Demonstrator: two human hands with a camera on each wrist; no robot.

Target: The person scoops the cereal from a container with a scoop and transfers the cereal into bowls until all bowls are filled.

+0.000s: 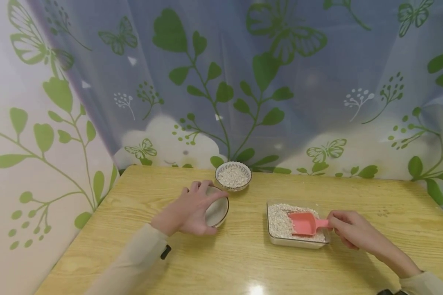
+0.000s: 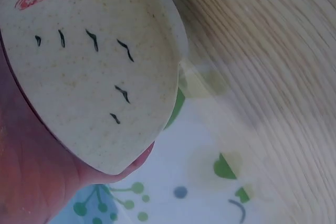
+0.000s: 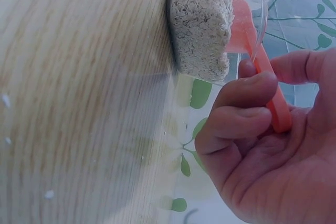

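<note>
My left hand (image 1: 193, 209) grips a cream bowl (image 1: 217, 209) with a dark rim, fingers and thumb spread round its sides. The bowl is tilted, its inside facing right in the head view. Black strokes and a red stamp mark the speckled bowl (image 2: 100, 66) in the left wrist view. My right hand (image 1: 354, 229) holds the handle of a pink scoop (image 1: 304, 224), fingers curled round it in the right wrist view. The scoop's blade lies in pale, rice-like grains (image 1: 279, 219) inside a clear rectangular container (image 1: 299, 242).
Behind the tilted bowl stands a patterned bowl (image 1: 233, 176) full of similar pale grains. A wooden table (image 1: 240, 262) carries everything, with a few stray grains (image 3: 49, 194) on it. A leaf-and-butterfly curtain (image 1: 221, 102) hangs along the back edge and left side.
</note>
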